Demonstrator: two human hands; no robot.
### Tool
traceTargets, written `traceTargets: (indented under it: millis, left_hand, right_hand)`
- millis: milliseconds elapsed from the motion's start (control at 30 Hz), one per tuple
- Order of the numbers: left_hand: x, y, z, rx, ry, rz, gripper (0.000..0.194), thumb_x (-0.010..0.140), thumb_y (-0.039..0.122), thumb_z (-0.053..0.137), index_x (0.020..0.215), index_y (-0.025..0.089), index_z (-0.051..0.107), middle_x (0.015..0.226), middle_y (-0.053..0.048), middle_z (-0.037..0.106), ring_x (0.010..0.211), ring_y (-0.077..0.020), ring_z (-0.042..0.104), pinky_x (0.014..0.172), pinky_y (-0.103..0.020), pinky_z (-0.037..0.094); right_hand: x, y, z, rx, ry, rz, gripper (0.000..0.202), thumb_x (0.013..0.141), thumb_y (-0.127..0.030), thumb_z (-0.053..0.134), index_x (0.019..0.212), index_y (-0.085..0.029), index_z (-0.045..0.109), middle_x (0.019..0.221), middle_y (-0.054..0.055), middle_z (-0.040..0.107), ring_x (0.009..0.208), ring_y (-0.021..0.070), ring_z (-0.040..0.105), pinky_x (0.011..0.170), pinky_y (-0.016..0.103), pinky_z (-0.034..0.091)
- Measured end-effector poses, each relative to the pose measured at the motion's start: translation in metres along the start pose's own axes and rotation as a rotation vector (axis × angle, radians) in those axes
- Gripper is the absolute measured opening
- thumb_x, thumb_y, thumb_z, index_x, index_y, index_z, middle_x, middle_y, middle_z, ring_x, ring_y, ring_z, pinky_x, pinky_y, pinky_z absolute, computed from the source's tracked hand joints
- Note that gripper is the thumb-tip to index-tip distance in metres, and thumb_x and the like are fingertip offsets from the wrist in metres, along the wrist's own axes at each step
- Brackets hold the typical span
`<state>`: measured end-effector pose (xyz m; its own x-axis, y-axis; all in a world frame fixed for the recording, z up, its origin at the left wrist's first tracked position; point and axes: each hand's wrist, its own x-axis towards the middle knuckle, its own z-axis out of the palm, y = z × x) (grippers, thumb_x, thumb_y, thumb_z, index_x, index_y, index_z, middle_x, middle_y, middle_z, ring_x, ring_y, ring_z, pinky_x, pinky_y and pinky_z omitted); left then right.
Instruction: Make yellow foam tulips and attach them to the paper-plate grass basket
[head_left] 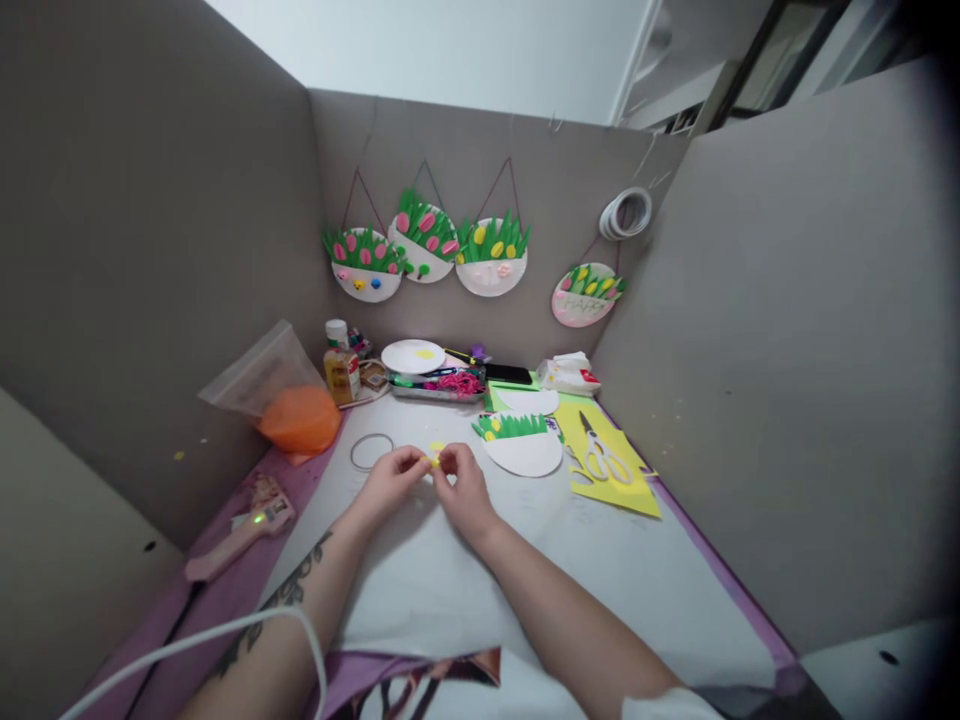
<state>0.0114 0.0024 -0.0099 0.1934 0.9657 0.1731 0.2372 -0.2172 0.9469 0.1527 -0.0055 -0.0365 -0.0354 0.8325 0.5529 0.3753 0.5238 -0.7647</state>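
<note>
Near the middle of the white-covered table [600,570], my left hand [394,474] and my right hand [463,487] meet at the fingertips. Both pinch a small yellow piece [432,461] between them. Just beyond the fingers lies another bit of yellow [438,447]. To the right of my hands is a white paper-plate pocket [523,453] with green paper grass and yellow shapes along its top. White-handled scissors [600,455] rest on a yellow sheet [626,485] farther right. A thin ring [371,452] lies left of my left hand.
At the left stand a pink glue gun [244,540], a bag with orange contents [300,415] and a bottle [341,370]. A tray of supplies [442,393] lies at the back, below hanging plate crafts [491,275]. Grey panels enclose the table; a white cable [202,635] crosses my left forearm.
</note>
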Motion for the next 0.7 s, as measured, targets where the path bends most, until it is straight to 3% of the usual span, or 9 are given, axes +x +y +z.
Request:
traceTargets:
  millis: [100, 233, 333, 433, 533, 600, 700]
  left_hand:
    - [0.000, 0.001, -0.001, -0.059, -0.007, -0.070, 0.025, 0.071, 0.039, 0.057, 0.074, 0.014, 0.060, 0.058, 0.003, 0.053, 0.050, -0.0082, 0.044, 0.048, -0.019, 0.032]
    - [-0.002, 0.000, 0.002, -0.164, -0.022, -0.167, 0.034, 0.073, 0.047, 0.053, 0.075, 0.014, 0.059, 0.057, 0.002, 0.053, 0.045, -0.0073, 0.041, 0.042, -0.019, 0.029]
    - [-0.003, 0.000, 0.004, -0.288, -0.045, -0.230, 0.038, 0.074, 0.050, 0.050, 0.072, 0.013, 0.057, 0.061, 0.000, 0.055, 0.048, -0.0073, 0.044, 0.042, -0.018, 0.028]
    - [-0.003, 0.001, 0.003, -0.301, -0.046, -0.252, 0.029, 0.071, 0.043, 0.055, 0.066, 0.014, 0.054, 0.056, 0.002, 0.052, 0.044, -0.0057, 0.039, 0.041, -0.018, 0.025]
    - [-0.002, 0.002, 0.000, -0.231, 0.004, -0.200, 0.022, 0.070, 0.037, 0.053, 0.066, 0.015, 0.054, 0.053, 0.004, 0.049, 0.043, -0.0062, 0.037, 0.042, -0.019, 0.024]
    - [-0.002, 0.004, -0.002, -0.140, 0.041, -0.159, 0.023, 0.071, 0.037, 0.051, 0.066, 0.015, 0.055, 0.050, 0.005, 0.047, 0.044, -0.0073, 0.037, 0.044, -0.019, 0.026]
    - [-0.002, 0.007, -0.003, 0.004, 0.071, -0.106, 0.024, 0.072, 0.037, 0.049, 0.066, 0.016, 0.058, 0.048, 0.005, 0.046, 0.047, -0.0091, 0.040, 0.046, -0.020, 0.029]
  right_hand:
    - [0.000, -0.001, -0.003, -0.006, 0.032, -0.022, 0.013, 0.077, -0.018, 0.050, 0.089, -0.020, 0.047, 0.079, 0.001, 0.057, 0.070, 0.0136, 0.056, 0.066, 0.027, 0.047]
    - [0.003, 0.001, -0.013, -0.213, 0.155, -0.230, 0.009, 0.079, -0.013, 0.047, 0.084, -0.019, 0.051, 0.076, 0.004, 0.059, 0.073, 0.0159, 0.055, 0.068, 0.029, 0.046]
    - [0.003, 0.000, -0.018, -0.354, 0.084, -0.413, 0.016, 0.080, -0.009, 0.044, 0.082, -0.020, 0.056, 0.075, 0.005, 0.061, 0.076, 0.0178, 0.055, 0.070, 0.032, 0.044]
    - [0.003, -0.003, -0.020, -0.374, -0.031, -0.497, 0.021, 0.080, -0.007, 0.043, 0.085, -0.021, 0.058, 0.080, 0.005, 0.063, 0.083, 0.0192, 0.055, 0.075, 0.035, 0.043]
    - [0.003, -0.004, -0.019, -0.231, -0.006, -0.388, 0.021, 0.079, -0.010, 0.046, 0.092, -0.022, 0.056, 0.096, 0.007, 0.061, 0.095, 0.0203, 0.054, 0.083, 0.038, 0.043]
    - [0.004, -0.003, -0.017, -0.062, 0.040, -0.194, 0.022, 0.078, -0.014, 0.049, 0.098, -0.021, 0.052, 0.100, 0.008, 0.058, 0.095, 0.0200, 0.054, 0.081, 0.037, 0.044]
    - [0.005, 0.001, -0.013, 0.242, 0.030, 0.112, 0.030, 0.076, -0.020, 0.055, 0.103, -0.022, 0.045, 0.089, 0.004, 0.058, 0.080, 0.0163, 0.058, 0.070, 0.031, 0.048]
